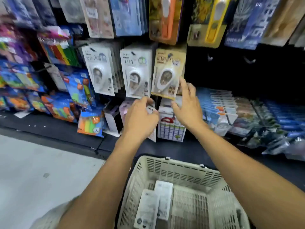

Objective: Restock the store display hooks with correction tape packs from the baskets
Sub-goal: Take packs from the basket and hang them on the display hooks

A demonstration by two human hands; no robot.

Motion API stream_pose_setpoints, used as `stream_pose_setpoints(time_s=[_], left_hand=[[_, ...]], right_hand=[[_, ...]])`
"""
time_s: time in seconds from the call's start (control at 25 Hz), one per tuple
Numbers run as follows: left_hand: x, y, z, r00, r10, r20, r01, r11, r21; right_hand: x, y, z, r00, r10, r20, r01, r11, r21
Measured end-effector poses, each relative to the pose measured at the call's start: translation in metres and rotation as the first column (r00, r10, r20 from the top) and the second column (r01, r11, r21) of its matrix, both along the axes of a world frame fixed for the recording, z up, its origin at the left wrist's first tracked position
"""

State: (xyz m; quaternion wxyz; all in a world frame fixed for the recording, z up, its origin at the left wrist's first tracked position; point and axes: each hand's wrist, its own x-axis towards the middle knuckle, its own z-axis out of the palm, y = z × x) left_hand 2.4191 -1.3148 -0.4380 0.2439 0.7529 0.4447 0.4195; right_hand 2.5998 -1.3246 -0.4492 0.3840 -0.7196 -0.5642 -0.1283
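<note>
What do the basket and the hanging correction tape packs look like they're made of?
Basket: apparently rigid moulded plastic, matte cream, judging by its slotted lattice walls. Beige correction tape pack by the right hand: seemingly printed card behind a glossy clear plastic blister, going by the highlights; motion blur leaves this uncertain.

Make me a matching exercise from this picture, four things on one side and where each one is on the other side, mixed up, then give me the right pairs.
Things
1. beige pack
2. basket
3. left hand
4. orange-handled item

Places
A. on the floor below the arms, with flat white packs lying in it
B. hanging in the middle row, with the right hand at its lower right corner
C. in the top row of the display, above the beige pack
D. just under the white packs of the middle row, gripping a small pack

Pairs: 1-B, 2-A, 3-D, 4-C
</note>
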Motion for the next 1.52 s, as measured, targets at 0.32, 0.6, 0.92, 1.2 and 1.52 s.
stream_pose_setpoints(time_s=[0.32, 0.6, 0.92, 1.2, 1.52], left_hand=[[-0.054, -0.138, -0.307, 0.679, -0.449, -0.581, -0.14, 0.698, -0.703], [-0.04, -0.161, -0.427, 0.822, -0.27, -0.502, -0.309, 0.529, -0.79], [-0.024, -0.138, -0.467, 0.952, 0.3, 0.05, -0.019, 0.223, -0.975], [-0.044, -0.14, -0.471, 0.986, 0.121, 0.115, 0.118, -0.024, -0.993], [-0.035, -0.16, -0.469, 0.991, -0.075, 0.111, 0.096, -0.186, -0.978]], right_hand=[[-0.082, -0.203, -0.336, 0.799, -0.274, -0.535, -0.373, 0.472, -0.799], [-0.083, -0.199, -0.448, 0.566, -0.52, -0.639, -0.422, 0.483, -0.767], [-0.078, -0.187, -0.488, 0.288, -0.343, -0.894, -0.616, 0.648, -0.447], [-0.071, -0.216, -0.478, 0.803, -0.057, -0.593, -0.49, 0.504, -0.711], [-0.052, -0.21, -0.46, 0.967, 0.254, -0.028, -0.134, 0.41, -0.902]])
